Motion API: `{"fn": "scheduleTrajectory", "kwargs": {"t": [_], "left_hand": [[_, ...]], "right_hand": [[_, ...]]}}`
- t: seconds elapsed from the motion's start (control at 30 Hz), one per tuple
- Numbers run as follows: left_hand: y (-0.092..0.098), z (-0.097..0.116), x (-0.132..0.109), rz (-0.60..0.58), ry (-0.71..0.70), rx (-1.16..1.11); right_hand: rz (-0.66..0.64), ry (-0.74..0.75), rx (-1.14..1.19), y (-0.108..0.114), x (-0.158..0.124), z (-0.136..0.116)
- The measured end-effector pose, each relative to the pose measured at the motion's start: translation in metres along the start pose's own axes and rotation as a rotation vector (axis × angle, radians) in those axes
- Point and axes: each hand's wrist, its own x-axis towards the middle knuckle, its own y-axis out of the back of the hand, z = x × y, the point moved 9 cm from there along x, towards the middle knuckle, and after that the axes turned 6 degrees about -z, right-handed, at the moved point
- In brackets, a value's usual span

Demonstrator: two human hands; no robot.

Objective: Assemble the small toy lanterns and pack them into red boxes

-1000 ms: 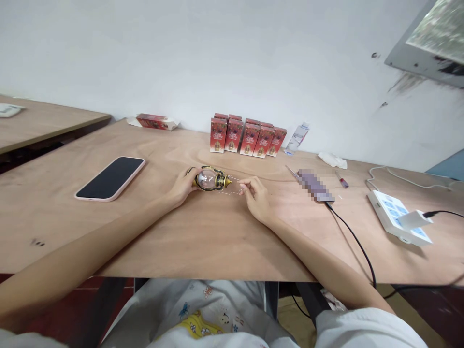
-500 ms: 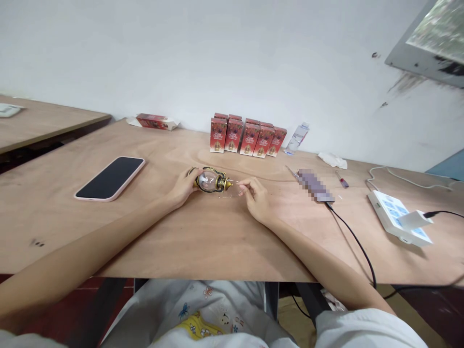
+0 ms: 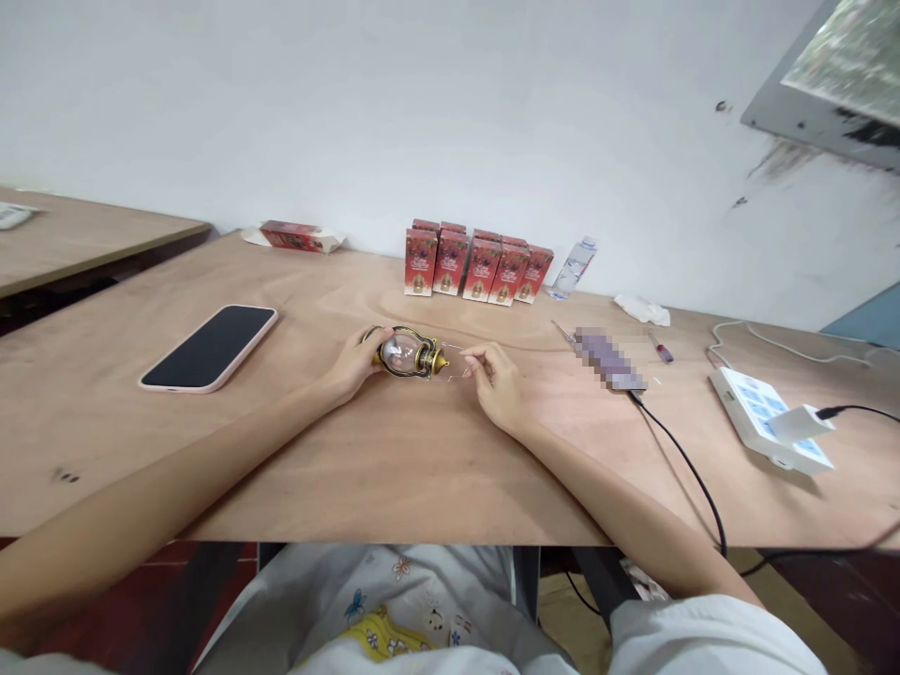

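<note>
A small lantern [image 3: 402,354] with a clear round globe and a black-and-gold frame lies on its side at the table's middle, its pointed gold top toward the right. Around its base end, my left hand [image 3: 357,366] is closed, with the thumb on top. Beyond the lantern's tip, my right hand [image 3: 498,386] is closed in a pinch. Thin, see-through material [image 3: 456,349] with whitish glints shows between those fingertips and the lantern's top. Whether it is a film or a thread is too faint to tell.
Several red boxes [image 3: 485,270] stand by the wall, and another red box [image 3: 295,236] lies farther left. A phone [image 3: 211,349] lies left. Rightward are a bottle [image 3: 574,268], crumpled tissue [image 3: 642,309], a blurred-out device [image 3: 608,360] on a cable, a screwdriver [image 3: 662,351] and a power strip [image 3: 766,422].
Both hands hold nearly the same pose, and the lantern has barely moved. The faint glints of the see-through material beside its top have shifted. The whole view has moved slightly.
</note>
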Motion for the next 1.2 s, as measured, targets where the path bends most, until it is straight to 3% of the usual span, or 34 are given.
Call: {"fn": "scheduleTrajectory", "kwargs": {"t": [0.33,0.7,0.93,1.2], "left_hand": [[-0.003,-0.001,-0.001,-0.013,0.023,-0.040],[0.014,0.004,-0.002,0.162,0.004,-0.119],[0.001,0.002,-0.004,0.055,-0.021,-0.047],[-0.002,0.000,-0.003,0.020,-0.010,-0.046]], "right_hand": [[-0.016,0.010,0.010,-0.001,0.000,-0.002],[-0.060,0.056,0.008,-0.006,-0.002,-0.006],[-0.030,0.077,0.018,-0.003,-0.003,-0.010],[-0.012,0.053,0.012,0.000,-0.001,-0.008]]}}
